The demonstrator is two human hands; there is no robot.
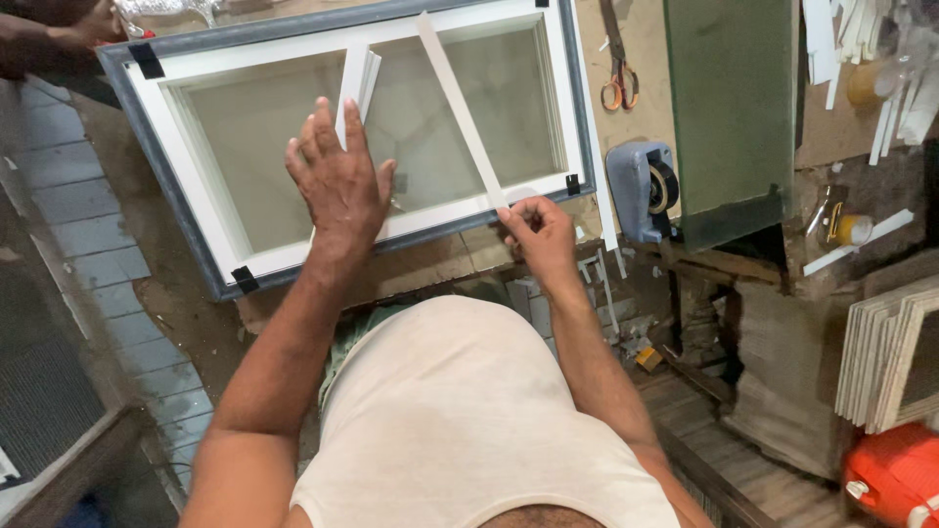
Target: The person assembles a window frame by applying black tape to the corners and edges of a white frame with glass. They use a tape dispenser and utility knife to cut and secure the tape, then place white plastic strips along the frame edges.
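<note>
at the top left corner, another person's hand (83,29) is cut off by the picture's edge. on the workbench lies a white frame (201,210) with a grey rim and black corner clips. left hand (337,186) presses flat, fingers spread, on its glass beside a short white strip (357,83). right hand (536,233) pinches the lower end of a long white strip (460,103) slanting across the pane. a grey tape dispenser (641,186) sits farther right.

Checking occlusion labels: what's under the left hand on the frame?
The left hand lies flat on the glass pane inside the white frame. A short white strip runs under its fingers; the strip's lower end and the glass beneath the palm are covered.
</note>
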